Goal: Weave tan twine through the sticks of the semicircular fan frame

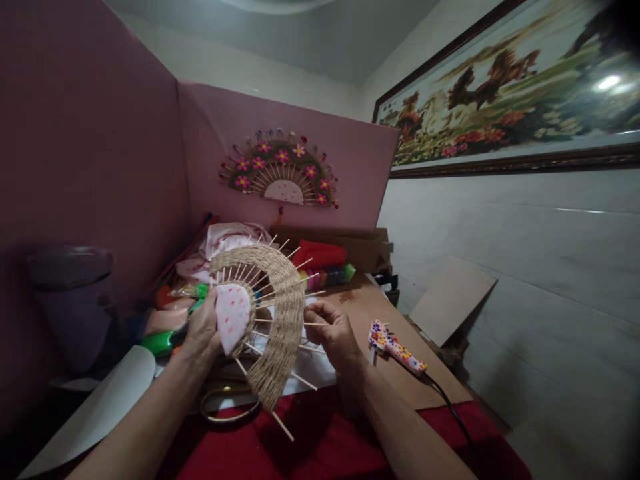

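A half-round fan [287, 293] of thin sticks, with a woven twine band, is held up tilted over the table. Its small half-circle base carries white fabric with red dots [233, 315]. My left hand [204, 327] is closed around the base from the left; part of its grip is hidden behind the fan. At the outer edge of the band, my right hand [333, 330] pinches one of the projecting stick ends between thumb and fingers. Beyond it, a glue gun [400, 347] with a flowered cover lies on the brown board, its cord running toward the front.
A finished fan with pink flowers [283, 157] is fixed to the pink panel [350, 160] behind. Scissors [230, 407] lie on the red cloth [300, 440]. Coloured packets [170, 320], a red roll [320, 253] and cardboard [360, 243] crowd the back; white card [100, 407] is at left.
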`<state>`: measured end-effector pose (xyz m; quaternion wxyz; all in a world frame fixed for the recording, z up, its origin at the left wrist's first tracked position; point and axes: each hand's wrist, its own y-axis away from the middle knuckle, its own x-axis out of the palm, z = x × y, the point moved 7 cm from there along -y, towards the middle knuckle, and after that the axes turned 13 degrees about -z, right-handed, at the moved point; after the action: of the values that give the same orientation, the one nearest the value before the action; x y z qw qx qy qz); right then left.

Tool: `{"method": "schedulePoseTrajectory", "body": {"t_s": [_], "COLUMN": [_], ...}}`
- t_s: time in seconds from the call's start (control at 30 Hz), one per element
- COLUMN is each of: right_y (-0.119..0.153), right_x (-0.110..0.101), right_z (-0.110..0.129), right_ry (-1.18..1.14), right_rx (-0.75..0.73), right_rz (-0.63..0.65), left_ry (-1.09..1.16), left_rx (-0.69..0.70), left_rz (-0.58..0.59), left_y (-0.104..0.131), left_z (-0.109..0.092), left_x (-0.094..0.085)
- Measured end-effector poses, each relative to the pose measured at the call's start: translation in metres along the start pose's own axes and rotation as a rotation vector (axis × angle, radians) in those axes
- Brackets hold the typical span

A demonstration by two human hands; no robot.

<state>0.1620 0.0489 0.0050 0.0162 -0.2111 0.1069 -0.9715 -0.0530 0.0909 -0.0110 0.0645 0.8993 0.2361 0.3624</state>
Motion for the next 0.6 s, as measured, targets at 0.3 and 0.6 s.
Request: {"method": "schedulePoseTrajectory", "body": {"t_s": [0.3,0.6], "right_y": [0.0,0.001], "right_x": [-0.005,-0.01], "right_z": [0.0,0.007], "right_ry": [0.041,0.131], "right_rx": [-0.106,-0.187], "right_rz": [-0.088,-0.172], "left_ry": [0.026,0.006], "left_rx": [-0.063,-0.03], "left_rz": [-0.088,-0.019], "left_y": [0.007,0.0], "left_z": [0.0,0.002], "left_x": [-0.004,-0.002]}}
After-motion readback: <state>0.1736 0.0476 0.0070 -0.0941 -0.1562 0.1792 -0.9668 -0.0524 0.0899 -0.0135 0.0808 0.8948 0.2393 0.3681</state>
